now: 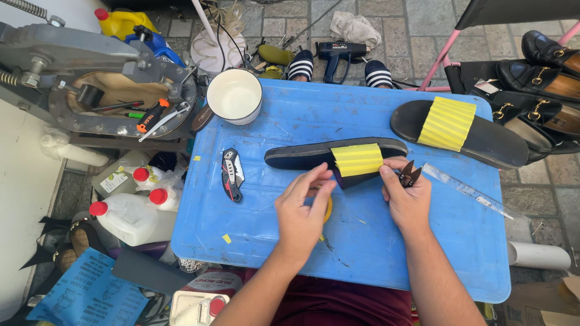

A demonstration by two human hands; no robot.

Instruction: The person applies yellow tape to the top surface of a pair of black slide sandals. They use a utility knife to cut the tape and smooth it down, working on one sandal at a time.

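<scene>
A black slide sandal [302,156] with a yellow ribbed strap [357,159] lies tilted on its side on the blue table [362,253]. My left hand [304,208] pinches the strap's lower left edge. My right hand [408,196] presses the strap's right end with its thumb and holds small dark nippers [410,174]. A roll of yellow tape [328,210] sits partly hidden under my left hand. A second black sandal [459,131] with a yellow strap lies flat at the table's far right.
A folding utility knife [232,174] lies left of my hands, a white bowl [234,95] at the table's far left corner, a clear ruler [468,191] at the right. A metal press [90,78] and white bottles [130,211] stand left; black loafers [538,90] on a rack right.
</scene>
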